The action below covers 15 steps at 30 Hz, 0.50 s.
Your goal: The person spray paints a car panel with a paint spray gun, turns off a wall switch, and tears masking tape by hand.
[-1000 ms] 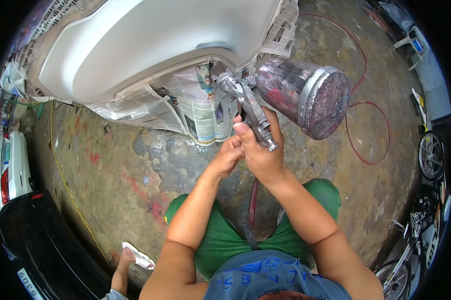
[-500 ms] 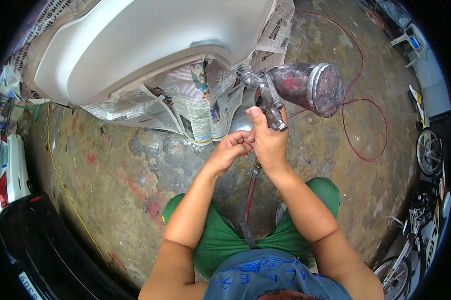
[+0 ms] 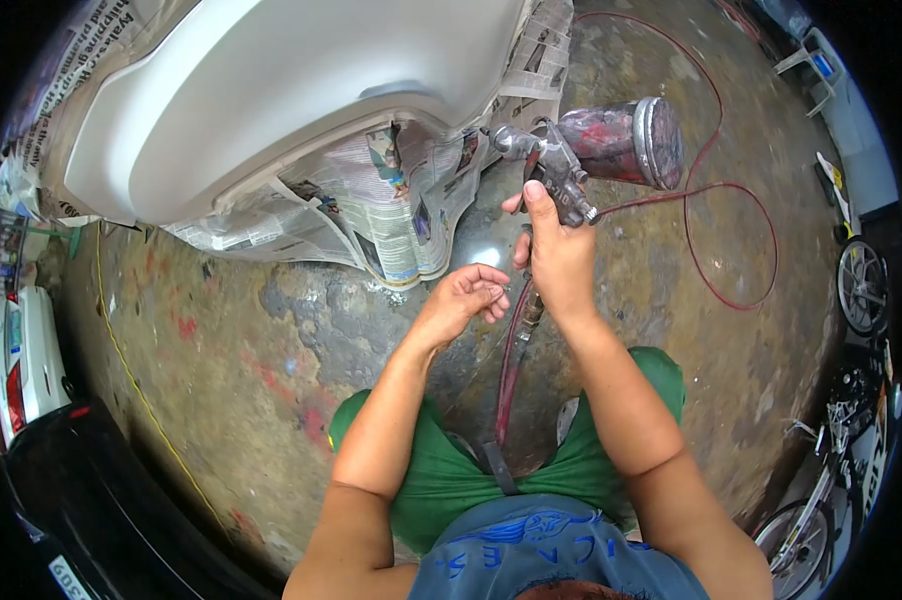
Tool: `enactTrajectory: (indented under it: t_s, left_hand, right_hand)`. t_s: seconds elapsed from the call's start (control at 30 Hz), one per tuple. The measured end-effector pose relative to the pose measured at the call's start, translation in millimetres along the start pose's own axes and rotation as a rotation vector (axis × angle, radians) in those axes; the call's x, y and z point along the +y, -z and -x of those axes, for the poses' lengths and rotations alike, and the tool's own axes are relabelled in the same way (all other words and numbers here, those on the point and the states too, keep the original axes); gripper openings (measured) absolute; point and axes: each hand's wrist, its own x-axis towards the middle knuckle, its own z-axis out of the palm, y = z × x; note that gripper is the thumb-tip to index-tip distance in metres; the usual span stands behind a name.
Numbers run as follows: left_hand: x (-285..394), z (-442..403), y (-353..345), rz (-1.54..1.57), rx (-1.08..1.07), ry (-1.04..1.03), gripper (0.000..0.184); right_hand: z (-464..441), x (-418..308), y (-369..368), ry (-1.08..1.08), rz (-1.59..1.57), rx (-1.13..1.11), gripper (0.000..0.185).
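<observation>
One spray gun (image 3: 559, 157) clenched in grip of right hand (image 3: 563, 266), cup (image 3: 608, 143) to right; grip of left hand (image 3: 459, 305) released, half-curled; pale panel (image 3: 301, 95) far left.

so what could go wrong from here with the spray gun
The right hand alone holds the spray gun, with the cup jutting off one side, so its weight might twist the grip. The hose runs up between the person's legs and could catch on a knee. The newspaper bulges below the silver panel, so it might flap against the surface.
</observation>
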Motion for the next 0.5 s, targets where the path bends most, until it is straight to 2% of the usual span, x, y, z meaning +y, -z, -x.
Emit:
enactTrajectory:
  t_s: [0.1, 0.3, 0.5]
  left_hand:
    - [-1, 0, 0, -0.072, -0.025, 0.077, 0.023]
    - [-9, -5, 0, -0.180, 0.026, 0.066, 0.027]
    - [-10, -5, 3, -0.196, 0.045, 0.076, 0.028]
  right_hand:
    - [-2, -2, 1, -0.012, -0.009, 0.005, 0.033]
    - [-1, -16, -2, -0.045, -0.049, -0.014, 0.031]
    - [11, -42, -5, 0.012, -0.045, -0.091, 0.029]
